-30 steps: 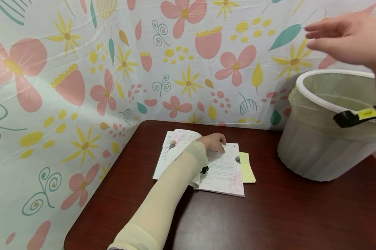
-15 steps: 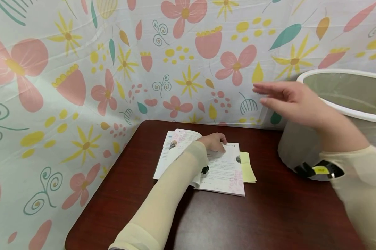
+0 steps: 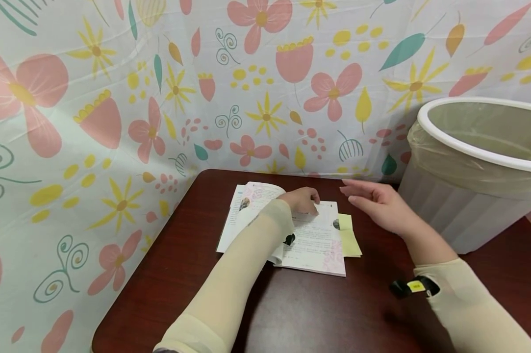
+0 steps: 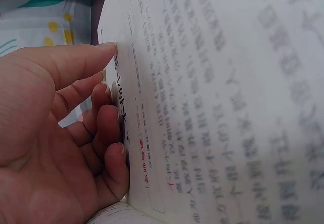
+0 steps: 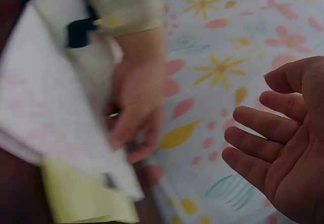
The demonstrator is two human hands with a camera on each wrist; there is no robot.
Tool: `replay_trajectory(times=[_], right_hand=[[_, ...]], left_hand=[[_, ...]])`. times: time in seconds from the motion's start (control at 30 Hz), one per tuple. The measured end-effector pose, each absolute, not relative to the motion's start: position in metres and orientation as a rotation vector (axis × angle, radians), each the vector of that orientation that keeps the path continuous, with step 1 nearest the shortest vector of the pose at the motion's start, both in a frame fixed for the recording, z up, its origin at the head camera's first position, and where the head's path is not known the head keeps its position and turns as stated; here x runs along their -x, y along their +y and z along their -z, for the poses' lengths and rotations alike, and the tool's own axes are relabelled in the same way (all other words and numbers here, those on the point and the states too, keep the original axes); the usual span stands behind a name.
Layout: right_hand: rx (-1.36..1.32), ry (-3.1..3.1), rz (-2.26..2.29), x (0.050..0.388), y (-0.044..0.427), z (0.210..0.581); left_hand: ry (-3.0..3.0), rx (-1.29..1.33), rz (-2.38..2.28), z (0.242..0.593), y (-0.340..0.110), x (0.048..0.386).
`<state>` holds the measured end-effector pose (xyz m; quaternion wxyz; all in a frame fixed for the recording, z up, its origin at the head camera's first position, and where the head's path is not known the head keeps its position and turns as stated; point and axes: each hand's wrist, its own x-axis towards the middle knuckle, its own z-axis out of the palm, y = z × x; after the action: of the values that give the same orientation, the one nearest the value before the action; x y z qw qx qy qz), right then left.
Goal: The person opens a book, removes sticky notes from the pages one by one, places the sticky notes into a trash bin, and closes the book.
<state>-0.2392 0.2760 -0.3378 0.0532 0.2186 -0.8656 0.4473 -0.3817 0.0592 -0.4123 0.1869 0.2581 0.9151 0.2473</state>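
Right hand [image 3: 382, 205] lower, between book [image 3: 315, 245] and bin [image 3: 457, 208]

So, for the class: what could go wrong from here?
The left hand touches the open book, whose left-side pages bulge upward; if that hand lifts, they might flip over.

The yellow paper pokes out past the book's right edge, so the right hand, open nearby, could knock it askew.

Floral-printed white hanging [image 3: 287, 113], probably fabric, behind and left, dark red-brown table [image 3: 318, 309], soft light reflected
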Motion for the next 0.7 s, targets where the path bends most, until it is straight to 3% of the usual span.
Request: replay_trajectory(times=[0.37,0.7], right_hand=[[-0.447,-2.758,-1.550,0.236,0.270,0.408],[-0.473,-2.791,-1.693,0.228,0.262,0.430]], left_hand=[[2.530,-0.669,-0.694,0.414,0.056,0.386],[2.551,-0.655,-0.690,0.418,0.061,0.389]])
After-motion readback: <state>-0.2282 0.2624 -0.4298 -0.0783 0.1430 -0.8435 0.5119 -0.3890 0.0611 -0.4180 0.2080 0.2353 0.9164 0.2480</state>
